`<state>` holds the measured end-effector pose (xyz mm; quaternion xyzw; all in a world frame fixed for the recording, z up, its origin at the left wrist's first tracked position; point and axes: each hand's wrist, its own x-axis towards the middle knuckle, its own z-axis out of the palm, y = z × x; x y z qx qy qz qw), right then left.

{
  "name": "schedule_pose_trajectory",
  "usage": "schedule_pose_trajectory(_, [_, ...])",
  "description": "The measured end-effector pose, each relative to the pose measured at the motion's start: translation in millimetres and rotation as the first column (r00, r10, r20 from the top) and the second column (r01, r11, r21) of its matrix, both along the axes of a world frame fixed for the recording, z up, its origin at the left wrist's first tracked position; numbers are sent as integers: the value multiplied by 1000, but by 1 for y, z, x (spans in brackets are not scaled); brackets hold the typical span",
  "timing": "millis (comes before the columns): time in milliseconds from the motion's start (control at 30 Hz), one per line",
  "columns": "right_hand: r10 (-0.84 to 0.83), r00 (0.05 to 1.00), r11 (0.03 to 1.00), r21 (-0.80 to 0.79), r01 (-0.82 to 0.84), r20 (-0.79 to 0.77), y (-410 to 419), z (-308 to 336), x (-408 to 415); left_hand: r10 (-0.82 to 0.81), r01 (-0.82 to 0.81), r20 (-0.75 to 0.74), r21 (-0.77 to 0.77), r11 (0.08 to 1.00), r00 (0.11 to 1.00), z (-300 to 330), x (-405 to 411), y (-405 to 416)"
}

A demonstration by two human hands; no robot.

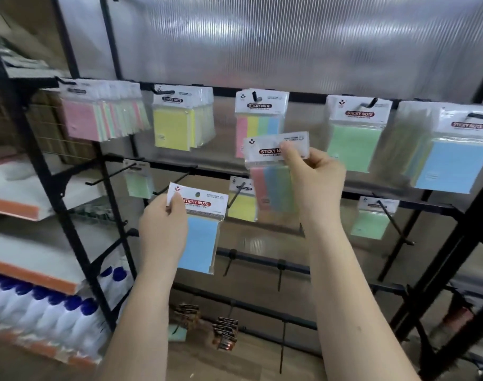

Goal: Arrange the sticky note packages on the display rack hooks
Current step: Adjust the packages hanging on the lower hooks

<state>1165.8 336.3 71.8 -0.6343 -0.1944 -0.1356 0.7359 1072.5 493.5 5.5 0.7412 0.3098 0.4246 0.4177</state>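
My left hand (163, 224) pinches the white header of a blue sticky note package (200, 240), held low in front of the rack. My right hand (311, 177) pinches the header of a multicolour striped package (274, 185), raised just below a matching striped package (259, 119) that hangs on a top-row hook. The top row of the black display rack (306, 97) also carries pink (102, 114), yellow (179, 125), green (355, 136) and blue (449, 158) packages. Lower hooks hold a small green pack (138, 180), a yellow one (241, 204) and another green one (372, 218).
Several bare black hooks (177, 177) stick out from the lower rails. A black shelf unit (42, 149) on the left holds boxes and white bottles with blue caps (50, 314). Small dark packets (223, 331) hang near the floor. Corrugated translucent panel behind the rack.
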Motion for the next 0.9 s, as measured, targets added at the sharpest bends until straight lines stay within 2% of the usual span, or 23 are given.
schedule_pose_trajectory(167, [-13, 997, 998, 68, 8, 77, 39, 31, 22, 26, -26, 26, -4, 1000, 999, 10, 15, 18])
schedule_pose_trajectory(333, [-62, 997, 994, 93, 57, 55, 67, 47, 44, 12, -9, 79, -36, 999, 997, 18, 29, 32])
schedule_pose_trajectory(600, [-183, 983, 981, 63, 182, 9, 81, 42, 72, -15, 18, 88, -34, 999, 996, 18, 40, 46])
schedule_pose_trajectory(800, [-309, 949, 951, 36, 307, 70, 86, 41, 82, -44, 48, 97, -44, 998, 994, 19, 42, 47])
schedule_pose_trajectory(900, [-319, 945, 948, 33, 317, 72, 88, 41, 87, -53, 57, 105, -38, 998, 993, 21, 42, 44])
